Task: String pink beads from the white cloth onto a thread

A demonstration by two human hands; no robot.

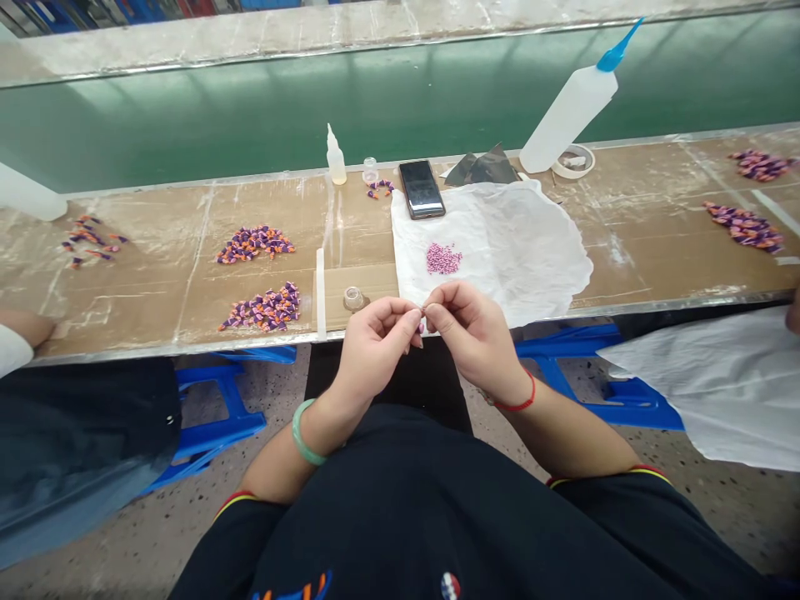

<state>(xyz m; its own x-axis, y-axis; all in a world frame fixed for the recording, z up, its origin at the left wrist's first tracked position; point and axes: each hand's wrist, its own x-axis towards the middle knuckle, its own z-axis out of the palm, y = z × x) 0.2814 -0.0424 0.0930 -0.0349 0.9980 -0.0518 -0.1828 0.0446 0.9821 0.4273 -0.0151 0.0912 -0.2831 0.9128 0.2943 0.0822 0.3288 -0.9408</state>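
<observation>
Close together at the table's front edge, my two hands meet at the fingertips. My left hand (pixel 378 343) is closed in a pinch on a small purple-and-pink piece (pixel 421 328), mostly hidden by the fingers. Thumb and forefinger of my right hand (pixel 470 335) are pressed together at the same spot; what they pinch is too small to make out. Just beyond the hands, a pile of tiny pink beads (pixel 443 259) lies on a white cloth (pixel 500 229). A small clear glass cup (pixel 353 298) stands left of my left hand.
Piles of purple, pink and orange pieces (pixel 266 308) lie to the left, more pieces (pixel 743 227) at right. A phone (pixel 422 190), small dropper bottle (pixel 336 156), large white bottle (pixel 568 117) and tape roll (pixel 573 162) line the back. People sit on both sides.
</observation>
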